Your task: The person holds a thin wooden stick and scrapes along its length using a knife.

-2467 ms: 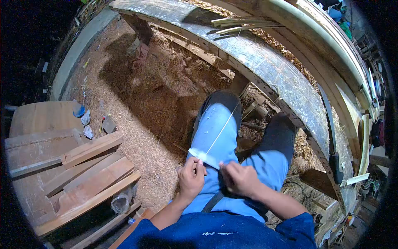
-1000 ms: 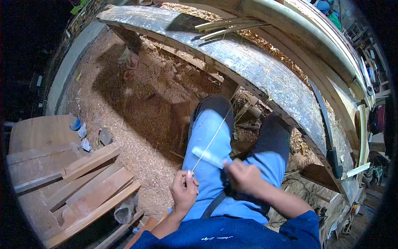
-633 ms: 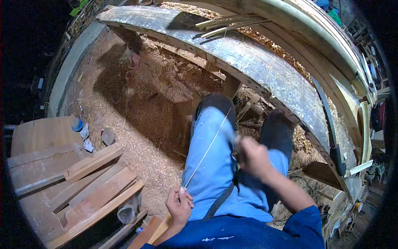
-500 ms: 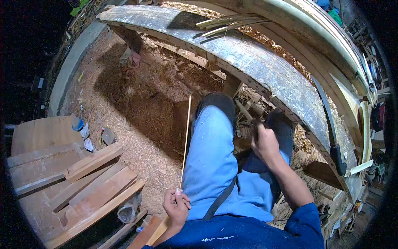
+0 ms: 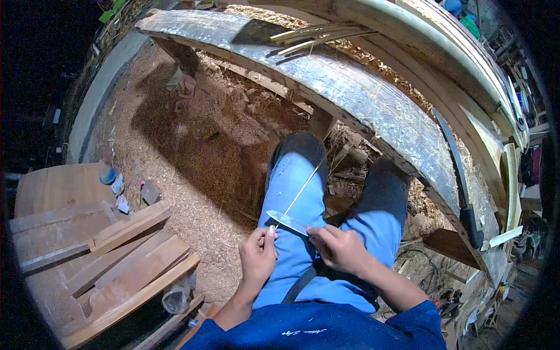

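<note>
My left hand [image 5: 259,252] is closed in a pinch around the near end of a thin pale strip [image 5: 303,185], probably wood or bamboo. The strip slants up and to the right across my left thigh. My right hand [image 5: 338,248] grips a knife [image 5: 289,222] whose blade points left. Its tip region lies at the strip, just above my left fingertips; whether the edge touches the strip I cannot tell. The knife's handle is mostly hidden in my right fist. Both hands are over my lap, in front of the blue trousers.
A long worn bench plank [image 5: 350,87] curves across ahead, carrying several thin strips [image 5: 321,36] and a large dark-handled blade [image 5: 455,157] at its right. Stacked boards [image 5: 134,274] lie at the left beside a blue-capped container [image 5: 107,174]. Shavings cover the ground [image 5: 192,233].
My right hand has come left and down from beside the right knee, bringing the knife to the strip. The strip has tilted from nearly upright to rightward, and my left hand has risen slightly.
</note>
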A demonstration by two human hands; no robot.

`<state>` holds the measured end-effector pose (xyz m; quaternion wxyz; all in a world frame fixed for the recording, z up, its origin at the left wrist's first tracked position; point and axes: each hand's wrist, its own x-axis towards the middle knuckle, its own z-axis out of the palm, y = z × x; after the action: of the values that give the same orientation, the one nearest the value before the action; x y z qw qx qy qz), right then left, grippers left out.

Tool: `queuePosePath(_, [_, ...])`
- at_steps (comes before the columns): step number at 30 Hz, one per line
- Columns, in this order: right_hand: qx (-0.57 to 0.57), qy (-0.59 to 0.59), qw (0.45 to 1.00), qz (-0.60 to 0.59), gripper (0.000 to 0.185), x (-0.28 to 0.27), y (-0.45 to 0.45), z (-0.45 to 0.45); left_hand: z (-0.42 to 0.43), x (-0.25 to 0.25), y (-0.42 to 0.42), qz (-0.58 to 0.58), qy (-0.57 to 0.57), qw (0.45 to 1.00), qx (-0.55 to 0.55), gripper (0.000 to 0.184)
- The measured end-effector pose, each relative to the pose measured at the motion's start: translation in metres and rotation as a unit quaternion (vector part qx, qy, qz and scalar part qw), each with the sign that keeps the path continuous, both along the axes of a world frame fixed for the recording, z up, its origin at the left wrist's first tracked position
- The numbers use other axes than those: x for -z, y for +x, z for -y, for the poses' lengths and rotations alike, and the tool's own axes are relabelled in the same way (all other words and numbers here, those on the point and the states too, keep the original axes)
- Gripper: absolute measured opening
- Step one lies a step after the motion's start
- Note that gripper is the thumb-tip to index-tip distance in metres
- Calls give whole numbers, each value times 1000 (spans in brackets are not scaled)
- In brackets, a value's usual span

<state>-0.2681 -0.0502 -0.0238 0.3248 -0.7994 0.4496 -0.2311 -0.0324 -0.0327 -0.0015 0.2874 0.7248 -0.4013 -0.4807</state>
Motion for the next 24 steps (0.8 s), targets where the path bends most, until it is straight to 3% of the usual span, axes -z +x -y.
queuePosePath(5, [36,0,999,0,33,6,1,-9,-3,-8,-3,19,-36,999,18,19])
queuePosePath(7, [8,-11,1000,2,42,7,3,-14,-7,-7,-3,36,-46,998,29,16])
queuePosePath(11, [-22,-2,1000,-2,44,8,7,-21,-10,6,-2,38,-71,997,13,9])
queuePosePath(15, [91,-5,996,5,46,12,1,-11,-13,10,-4,46,-75,996,8,8])
queuePosePath(17, [0,-17,999,-33,47,2,4,-21,-16,15,-5,58,-82,995,15,8])
queuePosePath(19, [-29,-1,999,-24,44,2,2,-27,-16,16,-5,31,-96,995,-6,8])
queuePosePath(22, [101,-10,995,-22,39,4,-4,-10,-13,9,-4,-53,-65,996,-26,8])
queuePosePath(24, [55,-11,998,-26,39,4,-4,-11,-12,5,-6,-48,-66,996,-24,8])
